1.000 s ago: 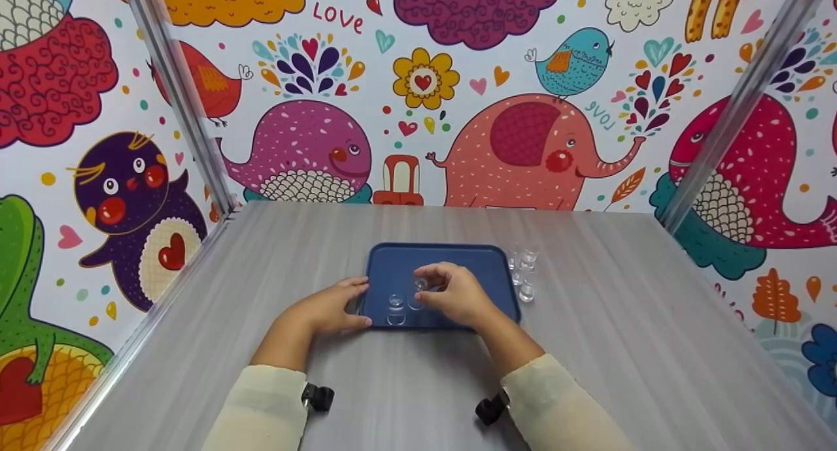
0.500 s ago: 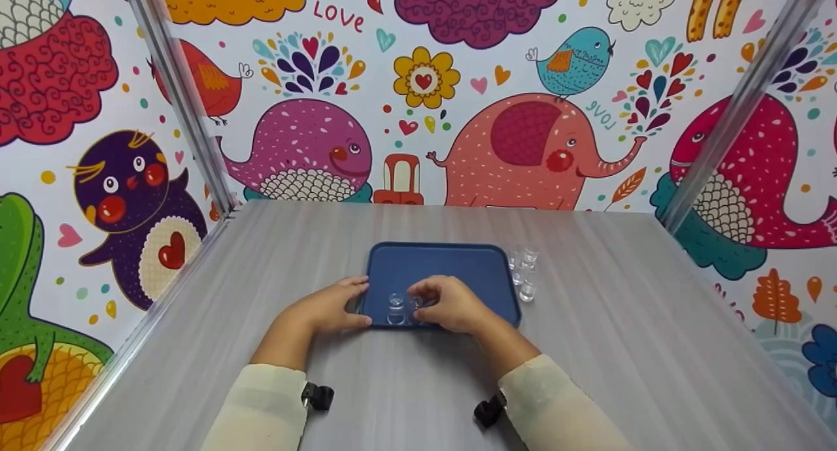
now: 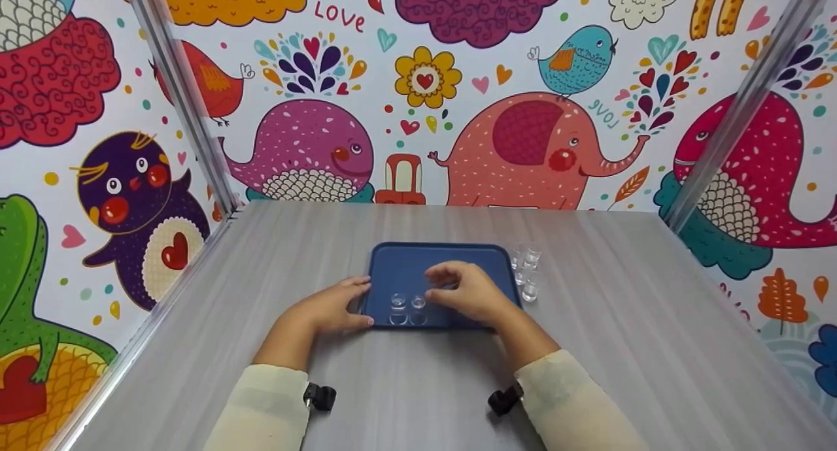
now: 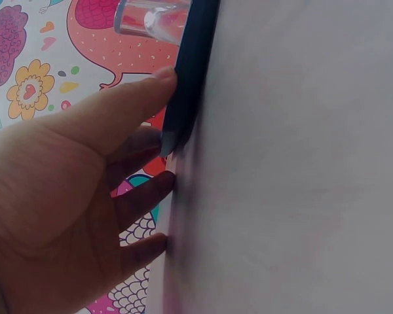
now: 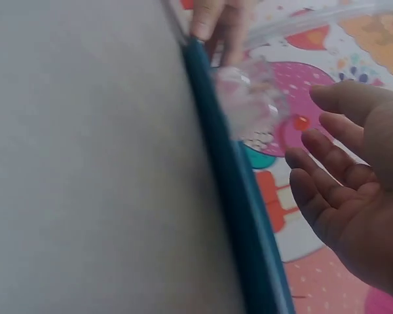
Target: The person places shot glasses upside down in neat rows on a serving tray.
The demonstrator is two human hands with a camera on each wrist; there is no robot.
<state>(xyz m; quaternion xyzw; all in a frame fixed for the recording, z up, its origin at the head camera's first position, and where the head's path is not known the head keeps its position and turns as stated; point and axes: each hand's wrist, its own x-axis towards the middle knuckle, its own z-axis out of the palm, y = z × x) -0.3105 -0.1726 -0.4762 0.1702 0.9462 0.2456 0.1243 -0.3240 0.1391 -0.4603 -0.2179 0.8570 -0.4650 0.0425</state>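
Two small clear shot glasses stand side by side near the front left of a blue tray (image 3: 397, 261): a left glass (image 3: 398, 312) and a right glass (image 3: 418, 314). My left hand (image 3: 332, 306) touches the tray's left edge, thumb near the front corner and fingers spread. In the left wrist view the thumb (image 4: 134, 104) lies against the tray's side. Just right of the right glass, my right hand (image 3: 469, 294) hovers over the tray with relaxed, parted fingers and holds nothing. The right wrist view shows the glasses (image 5: 252, 98) blurred, apart from that hand.
Several more clear shot glasses (image 3: 530, 290) stand on the table close along the tray's right edge. The grey table (image 3: 418, 379) runs back to walls with cartoon animals. Metal posts (image 3: 189, 104) rise at the back corners.
My right hand lowered a shot glass towards the front of the tray, let it go beside the other one, then drew up and to the right. The left hand stayed at the tray's edge.
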